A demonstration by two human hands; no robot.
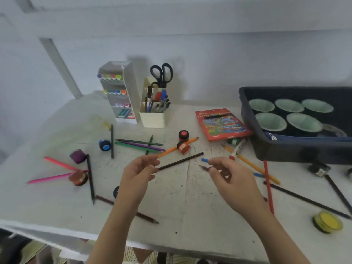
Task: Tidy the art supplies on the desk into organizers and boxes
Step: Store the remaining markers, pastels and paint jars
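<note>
Head view has us mid-gather: our left hand point(140, 168) pinches the orange pencil point(177, 147) and dark pencil point(181, 161), our right hand point(228, 174) grips the blue pencil point(204, 160) and brown pencil point(203, 167), so we should align their tips before feeding the red pencil box point(222, 123) at one o'clock.

Single wide-angle head view here, looking forward and down across the desk point(190, 216), close over the left hand point(139, 174) and right hand point(228, 180)

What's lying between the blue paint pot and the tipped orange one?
Head view: beside the blue pot a dark pencil, then crossed green and purple pencils, before the orange pot.
</note>
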